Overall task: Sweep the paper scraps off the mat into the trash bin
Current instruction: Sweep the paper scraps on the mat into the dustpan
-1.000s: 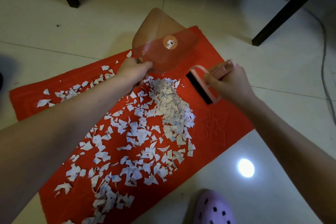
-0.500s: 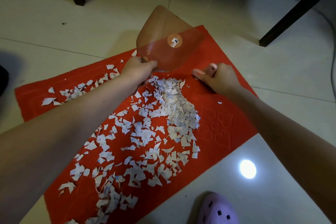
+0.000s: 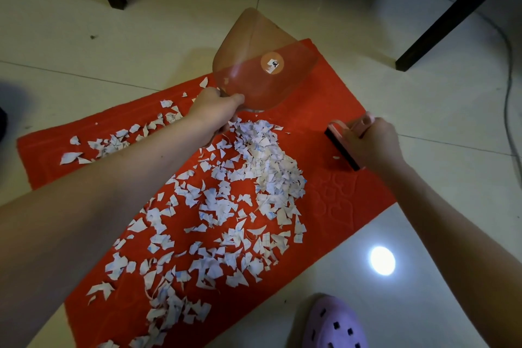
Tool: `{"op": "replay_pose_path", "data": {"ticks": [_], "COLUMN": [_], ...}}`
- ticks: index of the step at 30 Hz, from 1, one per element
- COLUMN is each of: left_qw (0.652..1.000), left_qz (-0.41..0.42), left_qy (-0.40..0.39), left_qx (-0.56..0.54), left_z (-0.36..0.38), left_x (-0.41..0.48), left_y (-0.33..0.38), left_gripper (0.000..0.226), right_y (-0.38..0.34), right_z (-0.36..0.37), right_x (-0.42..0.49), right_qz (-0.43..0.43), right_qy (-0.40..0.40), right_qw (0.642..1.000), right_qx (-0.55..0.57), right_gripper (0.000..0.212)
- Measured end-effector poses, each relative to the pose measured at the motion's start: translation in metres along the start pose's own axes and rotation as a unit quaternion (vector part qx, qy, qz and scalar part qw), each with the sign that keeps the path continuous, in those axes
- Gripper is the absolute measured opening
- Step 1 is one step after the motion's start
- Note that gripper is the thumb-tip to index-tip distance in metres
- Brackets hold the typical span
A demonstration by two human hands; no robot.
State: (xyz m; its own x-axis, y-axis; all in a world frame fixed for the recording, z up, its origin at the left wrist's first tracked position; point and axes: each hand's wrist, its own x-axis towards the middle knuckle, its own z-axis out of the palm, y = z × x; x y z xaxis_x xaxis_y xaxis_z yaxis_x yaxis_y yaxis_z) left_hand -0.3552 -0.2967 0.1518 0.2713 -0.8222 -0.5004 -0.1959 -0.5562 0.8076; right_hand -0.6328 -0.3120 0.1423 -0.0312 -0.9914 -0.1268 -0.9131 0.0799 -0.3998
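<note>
Red mat (image 3: 347, 200) carried the paper scraps (image 3: 254, 167).
Scraps lay heaped just below the tilted clear dustpan (image 3: 254, 73); the left hand (image 3: 216, 110) gripped its handle. The right hand (image 3: 372, 144) clasped the pink brush (image 3: 340, 147), bristles on the mat.

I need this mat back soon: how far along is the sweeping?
Early going. Done: some scraps are heaped by the dustpan, and the right end of the mat is bare. In hand: left hand holds the dustpan, right hand grips the brush. Left: nearly all scraps lie on the mat; no bin in view.
</note>
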Motion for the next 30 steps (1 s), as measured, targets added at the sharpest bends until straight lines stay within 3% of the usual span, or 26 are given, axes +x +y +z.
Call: {"op": "replay_pose_path", "data": {"ticks": [3,6,10,17,21,23,26,30], "left_qw": [1.000,1.000,1.000,1.000,1.000,1.000,1.000,1.000], "left_qz": [0.001,-0.006,-0.005,-0.013,-0.010,-0.012,-0.014,-0.023], "left_qy": [-0.001,-0.001,0.002,0.002,0.000,0.000,0.012,0.014], "left_qx": [0.000,-0.001,0.005,-0.001,0.001,0.001,0.004,-0.010], "left_z": [0.002,0.004,0.004,0.005,0.005,0.004,0.000,-0.003], "left_x": [0.000,0.000,0.000,0.000,-0.002,-0.002,-0.001,0.001], "left_y": [-0.001,-0.001,-0.003,-0.004,-0.004,-0.004,-0.006,-0.010], "left_gripper": [0.019,0.018,0.018,0.017,0.017,0.017,0.017,0.018], "right_y": [0.000,-0.012,-0.011,0.002,-0.010,-0.016,-0.024,-0.036], "right_z": [0.017,0.015,-0.009,-0.005,0.016,0.021,0.014,0.011], "right_x": [-0.011,-0.024,-0.024,-0.009,-0.015,-0.018,-0.014,0.008], "right_qz": [-0.039,-0.098,-0.086,-0.017,-0.057,-0.085,-0.076,-0.068], "right_qy": [-0.032,-0.079,-0.020,0.023,-0.035,-0.060,-0.018,-0.001], "right_qw": [0.999,0.985,0.969,0.997,0.996,0.991,0.984,0.995], "right_qx": [-0.001,0.116,0.230,0.077,0.056,0.082,0.162,0.075], "right_gripper": [0.048,0.018,0.006,0.016,0.038,0.025,0.015,0.018]}}
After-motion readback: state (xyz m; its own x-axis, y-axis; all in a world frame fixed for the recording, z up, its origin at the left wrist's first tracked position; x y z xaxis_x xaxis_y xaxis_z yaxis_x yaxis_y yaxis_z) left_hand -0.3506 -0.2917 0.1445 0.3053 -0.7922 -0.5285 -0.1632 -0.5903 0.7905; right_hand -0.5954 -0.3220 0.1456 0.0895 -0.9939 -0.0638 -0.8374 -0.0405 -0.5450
